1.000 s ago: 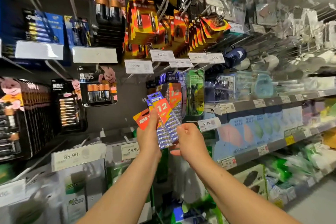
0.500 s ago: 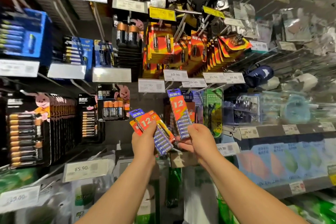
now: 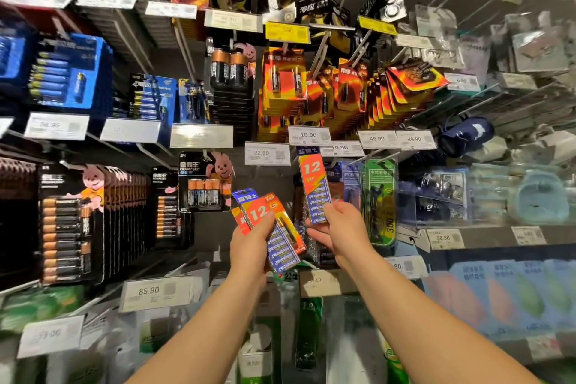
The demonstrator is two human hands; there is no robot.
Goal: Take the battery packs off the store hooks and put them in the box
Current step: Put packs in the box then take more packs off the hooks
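Two hands (image 3: 252, 246) (image 3: 341, 229) each hold battery packs (image 3: 282, 237), perhaps three.

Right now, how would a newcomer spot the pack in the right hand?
Find the white 22.90 price tag mid-wall. Just right of it, the right hand holds one battery pack upright by its bottom end. Unlike the fanned packs in the left hand, it stands alone.

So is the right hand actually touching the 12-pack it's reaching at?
Touching. The head view shows the right hand pinching the lower end of the upright 12-pack, thumb and fingers on it.
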